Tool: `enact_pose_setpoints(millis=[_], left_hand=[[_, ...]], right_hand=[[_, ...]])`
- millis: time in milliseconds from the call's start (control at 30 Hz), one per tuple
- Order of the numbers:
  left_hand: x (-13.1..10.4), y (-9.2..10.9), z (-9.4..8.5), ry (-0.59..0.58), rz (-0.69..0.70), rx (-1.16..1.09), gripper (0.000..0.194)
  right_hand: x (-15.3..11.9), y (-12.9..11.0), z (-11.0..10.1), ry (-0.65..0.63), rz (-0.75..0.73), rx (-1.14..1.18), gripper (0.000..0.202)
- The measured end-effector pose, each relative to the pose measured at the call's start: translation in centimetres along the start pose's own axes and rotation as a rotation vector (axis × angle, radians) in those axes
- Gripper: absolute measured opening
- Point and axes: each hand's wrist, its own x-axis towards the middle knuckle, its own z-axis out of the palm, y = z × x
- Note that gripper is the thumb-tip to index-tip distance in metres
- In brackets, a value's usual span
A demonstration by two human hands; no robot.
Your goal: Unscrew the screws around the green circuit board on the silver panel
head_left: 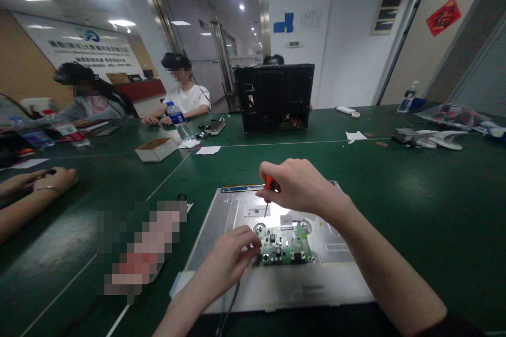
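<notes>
My right hand [300, 187] is closed around the orange-and-black handle of a screwdriver [271, 183]. Its thin shaft points down over the metal back of a flat display panel [213, 237], just beyond a green circuit board [286, 245]. Whether the tip touches the panel I cannot tell. The board lies on the panel, with a pale flat cable [286, 220] at its far edge. At the board's left edge, my left hand [233, 253] has its fingers curled together; what they grip, if anything, is hidden. A dark cable [229, 308] runs from under this hand toward me.
Left of the panel lies a blurred-out pinkish object [148, 247]. Beyond are a small open box [157, 149], a water bottle [177, 121] and a black monitor-like housing [275, 97]. Gloves [430, 138] lie far right. Another person's hands [51, 181] rest at left; other people sit across the table.
</notes>
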Motion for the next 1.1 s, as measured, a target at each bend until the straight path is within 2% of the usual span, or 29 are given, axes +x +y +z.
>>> enact_pose_setpoints(millis=[167,433,800,1100], left_hand=[[-1.6,-0.3,1.8,0.085,-0.025,-0.057,0.017],[-2.1,-0.6,2.7,0.152,0.014,-0.017,0.018],[-2.8,-1.1,3.2,0.164,0.085,0.023,0.022],[-2.5,-0.5,2.7,0.141,0.033,-0.024,0.019]], right_hand=[[-0.1,-0.3,-0.2,0.006,-0.016,0.006,0.026],[-0.2,-0.7,-0.5,0.004,-0.046,0.001,0.025],[-0.2,-1.2,-0.1,-0.050,-0.102,-0.011,0.026],[-0.4,-1.0,-0.5,-0.067,-0.150,0.065,0.023]])
